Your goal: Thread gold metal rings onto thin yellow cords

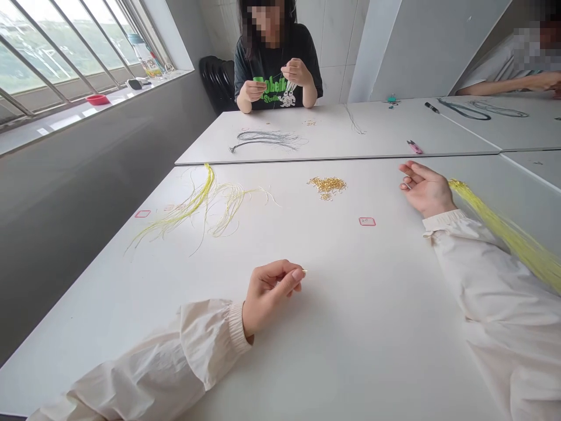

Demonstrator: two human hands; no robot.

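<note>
My left hand [275,289] is closed in a pinch above the white table [350,345]. A tiny gold piece [305,271] sticks out between thumb and forefinger. Further off on the right, my right hand [427,188] is turned partly palm up with its fingers curled. Something thin and pale shows between those fingers, too small to name. Just beside its wrist lies a long bundle of yellow threads [504,225], partly hidden by my sleeve. A heap of small gold pieces [328,186] sits between the hands, towards the table's far side.
Loose yellow threads [205,202] spread at the left. A red-outlined label [367,221] marks the tabletop. Beyond the table seam lie pink snips [414,147] and grey threads [265,139]. A person [278,64] opposite handles a thread; another person sits far right.
</note>
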